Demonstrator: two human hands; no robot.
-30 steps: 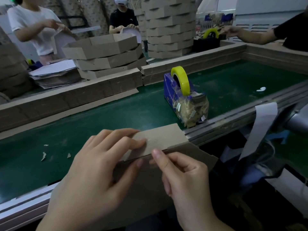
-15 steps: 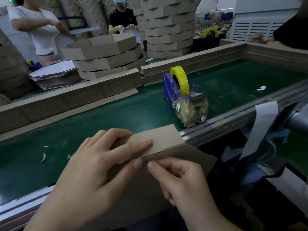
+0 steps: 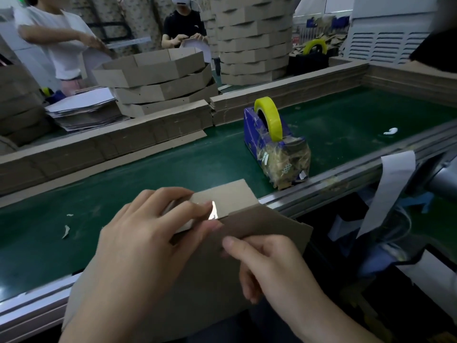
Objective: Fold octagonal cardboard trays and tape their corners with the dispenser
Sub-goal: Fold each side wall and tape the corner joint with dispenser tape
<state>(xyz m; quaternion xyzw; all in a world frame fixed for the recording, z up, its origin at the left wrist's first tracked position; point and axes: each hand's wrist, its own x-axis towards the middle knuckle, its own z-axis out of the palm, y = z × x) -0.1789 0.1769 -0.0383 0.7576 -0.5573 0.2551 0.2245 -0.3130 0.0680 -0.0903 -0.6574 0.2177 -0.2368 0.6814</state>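
A brown cardboard tray (image 3: 269,225) stands on edge over the near rail of the belt, one flap folded up at its corner. A short strip of clear tape (image 3: 213,211) glints on that corner seam. My left hand (image 3: 148,246) grips the corner, its fingers lying over the flap and the fingertips beside the tape. My right hand (image 3: 274,271) holds the tray wall just below the seam, index fingertip on the cardboard and the other fingers curled. The blue tape dispenser (image 3: 277,149) with its yellow roll (image 3: 269,117) stands on the belt to the right, apart from both hands.
The green belt (image 3: 123,174) has cardboard strips (image 3: 108,147) stacked along its far side. Folded trays (image 3: 158,80) and a taller pile (image 3: 254,38) stand behind, with flat blanks (image 3: 81,107) to the left. Two people work at the back. A paper strip (image 3: 388,184) hangs off the rail.
My right hand has slid from the flap's edge down onto the tray wall. The taped seam now shows and glints. My left hand stays on the corner.
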